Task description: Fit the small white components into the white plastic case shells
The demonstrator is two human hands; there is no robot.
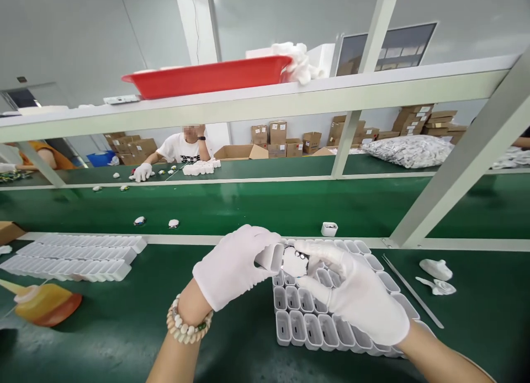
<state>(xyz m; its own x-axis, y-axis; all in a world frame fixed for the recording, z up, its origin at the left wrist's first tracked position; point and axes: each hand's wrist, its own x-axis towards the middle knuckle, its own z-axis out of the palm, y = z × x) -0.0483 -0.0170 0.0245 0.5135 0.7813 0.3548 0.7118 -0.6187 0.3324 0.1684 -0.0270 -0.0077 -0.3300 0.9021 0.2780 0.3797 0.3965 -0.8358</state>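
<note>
My left hand (242,264), in a white glove, is wrapped round a small white plastic housing (271,257) whose open end faces right. Between the fingers of my right hand (356,289), also gloved, is a small white part (295,261) with dark and round details on its right side. The part and the housing meet end to end, or nearly so; the exact contact is hard to see. Both hands are above rows of open white cups (313,330) on the green table.
More white housings (78,256) lie in rows at left, near a yellow-orange bottle (47,304). One housing (329,229) and small parts (173,223) sit on the green belt. A metal strip (414,292) and shelf post (459,151) are at right. A person (184,148) sits opposite.
</note>
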